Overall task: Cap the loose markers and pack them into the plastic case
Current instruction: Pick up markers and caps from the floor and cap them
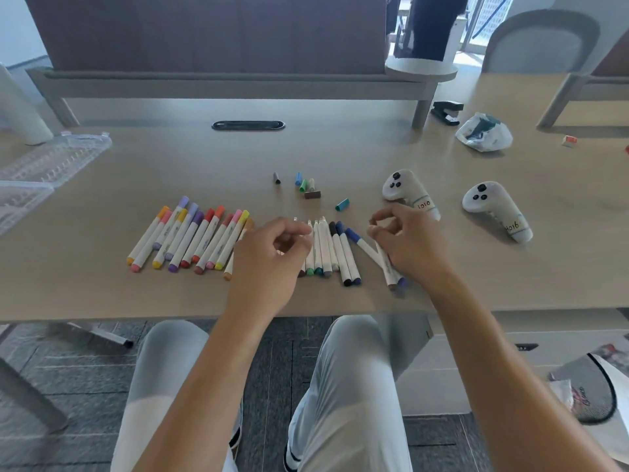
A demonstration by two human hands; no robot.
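So you sit at a pale wooden table (177, 165), grey carpet under your knees and a dark partition at twelve o'clock. At nine o'clock the clear plastic case (41, 172) lies open near the left edge. Toward the middle, a row of capped markers (190, 236) lies side by side. Your left hand (272, 253) hovers over the uncapped markers (321, 247), fingers curled; you cannot tell whether it has hold of anything. Loose caps (306, 185) lie scattered beyond at twelve o'clock. Your right hand (408, 243) has its fingers curled round a white marker (386, 264), thumb and forefinger pinched together. At two o'clock lie two white controllers (408, 192), a stapler (446, 112) and a plastic bag (483, 132).
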